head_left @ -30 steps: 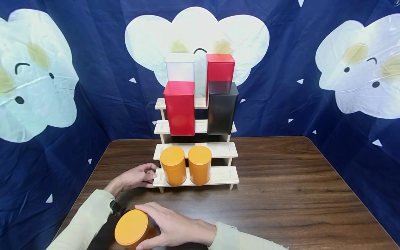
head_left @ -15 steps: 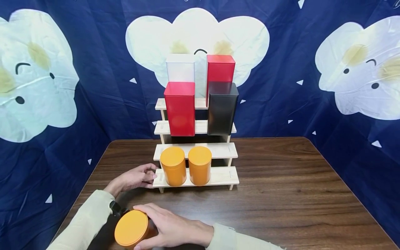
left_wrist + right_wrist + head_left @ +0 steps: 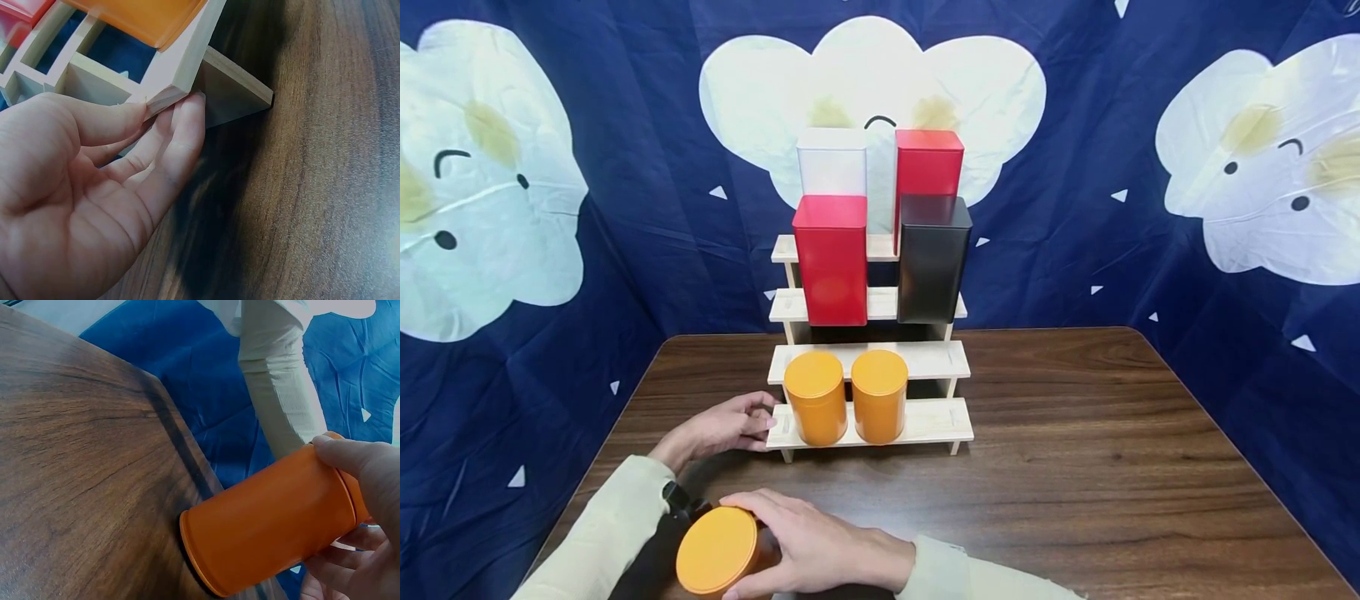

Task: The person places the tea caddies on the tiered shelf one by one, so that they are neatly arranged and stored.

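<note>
My left hand (image 3: 722,429) pinches the left end of the lowest board of a wooden stepped rack (image 3: 936,421); the left wrist view has the thumb on the board's edge and fingers beneath. With my right hand (image 3: 820,542) I grip a round orange canister (image 3: 717,550) around its lidded top, near the table's front left. Its base is close to the tabletop in the right wrist view, where the canister (image 3: 269,519) hides part of the table edge. Two more orange canisters, a left one (image 3: 816,400) and a right one (image 3: 880,398), stand side by side on the lowest step.
Higher on the rack are a red square tin (image 3: 831,267) and a black tin (image 3: 934,262). Behind them stand a white tin (image 3: 832,167) and another red tin (image 3: 928,162). The brown wooden table (image 3: 1112,467) extends to the right; a blue curtain (image 3: 647,167) surrounds it.
Almost nothing moves. Both hands keep their hold, the left on the rack's board and the right on the canister, with only slight shifts in view.
</note>
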Available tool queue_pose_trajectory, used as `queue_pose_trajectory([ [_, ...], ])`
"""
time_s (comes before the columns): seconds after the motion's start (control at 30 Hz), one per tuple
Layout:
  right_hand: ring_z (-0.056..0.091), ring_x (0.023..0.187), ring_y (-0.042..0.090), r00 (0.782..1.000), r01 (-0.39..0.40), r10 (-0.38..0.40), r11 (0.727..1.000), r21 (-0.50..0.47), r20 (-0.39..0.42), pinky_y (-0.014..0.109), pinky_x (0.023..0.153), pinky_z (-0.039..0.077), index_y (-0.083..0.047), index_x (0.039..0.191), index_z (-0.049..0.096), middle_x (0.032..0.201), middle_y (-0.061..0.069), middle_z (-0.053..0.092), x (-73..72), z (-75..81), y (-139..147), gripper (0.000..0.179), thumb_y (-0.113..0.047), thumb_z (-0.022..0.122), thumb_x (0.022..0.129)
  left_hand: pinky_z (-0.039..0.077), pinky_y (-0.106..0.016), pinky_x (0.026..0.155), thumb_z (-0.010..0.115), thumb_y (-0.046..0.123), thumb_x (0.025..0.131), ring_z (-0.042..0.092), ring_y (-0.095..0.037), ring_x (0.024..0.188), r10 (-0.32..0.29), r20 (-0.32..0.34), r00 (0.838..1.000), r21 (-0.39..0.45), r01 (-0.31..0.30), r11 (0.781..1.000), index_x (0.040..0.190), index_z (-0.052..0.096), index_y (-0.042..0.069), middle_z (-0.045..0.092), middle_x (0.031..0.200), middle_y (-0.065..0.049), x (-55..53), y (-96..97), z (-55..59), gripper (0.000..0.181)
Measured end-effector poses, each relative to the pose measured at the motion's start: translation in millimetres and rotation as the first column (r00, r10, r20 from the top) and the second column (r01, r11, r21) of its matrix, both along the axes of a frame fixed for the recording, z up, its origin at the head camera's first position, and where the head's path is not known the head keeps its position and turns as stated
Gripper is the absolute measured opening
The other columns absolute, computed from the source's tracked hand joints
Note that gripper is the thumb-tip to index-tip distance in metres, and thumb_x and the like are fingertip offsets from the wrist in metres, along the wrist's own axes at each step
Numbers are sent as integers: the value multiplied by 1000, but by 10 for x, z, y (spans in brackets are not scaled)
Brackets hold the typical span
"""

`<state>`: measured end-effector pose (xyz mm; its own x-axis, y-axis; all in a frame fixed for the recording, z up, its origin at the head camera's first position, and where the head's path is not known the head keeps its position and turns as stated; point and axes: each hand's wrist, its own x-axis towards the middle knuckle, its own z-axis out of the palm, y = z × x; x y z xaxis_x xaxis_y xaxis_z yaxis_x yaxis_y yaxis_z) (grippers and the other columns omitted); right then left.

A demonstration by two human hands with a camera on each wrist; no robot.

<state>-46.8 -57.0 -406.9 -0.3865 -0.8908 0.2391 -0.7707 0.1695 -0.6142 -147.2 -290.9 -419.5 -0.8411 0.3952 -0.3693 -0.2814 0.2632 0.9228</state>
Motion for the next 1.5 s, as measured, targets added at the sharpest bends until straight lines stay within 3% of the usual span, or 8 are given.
queue_pose_trajectory([
  [0.57,48,113,-6,997,59,-58,998,-21,51,12,93,42,-31,142,31,132,-16,47,-73,221,319,77,-48,73,80,55,-31,76,52,8,97,56,-18,81,9,14,1000,-10,-9,1000,131,30,-7,51,94,-8,-25,0,35,44],
  [0.8,51,111,-3,993,120,-119,990,-76,22,17,93,44,-29,141,33,130,-14,49,-109,275,521,79,-48,75,77,55,-30,75,51,9,97,55,-19,81,24,39,999,-30,-23,999,132,30,-6,49,96,-10,-16,12,35,43],
  [1.07,53,111,0,985,171,-165,978,-118,55,22,93,47,-27,139,37,128,-12,52,-177,355,748,77,-45,77,77,55,-29,74,50,7,97,56,-18,80,35,38,999,-21,-34,999,131,32,-6,49,95,-9,-12,13,11,41],
  [1.3,52,117,4,974,226,-229,960,-165,5,29,98,46,-23,139,39,132,-10,52,-231,431,960,78,-45,78,76,55,-30,75,52,8,97,56,-18,80,27,48,999,-5,-26,1000,130,33,-4,50,96,-8,-17,-8,-20,40],
  [1.5,51,118,4,950,308,-296,939,-153,96,30,99,45,-26,138,41,134,-16,49,-251,464,1144,77,-48,77,75,55,-31,76,53,10,96,56,-18,81,8,39,999,14,-8,1000,130,31,-6,49,95,-7,-18,-10,-11,43],
])
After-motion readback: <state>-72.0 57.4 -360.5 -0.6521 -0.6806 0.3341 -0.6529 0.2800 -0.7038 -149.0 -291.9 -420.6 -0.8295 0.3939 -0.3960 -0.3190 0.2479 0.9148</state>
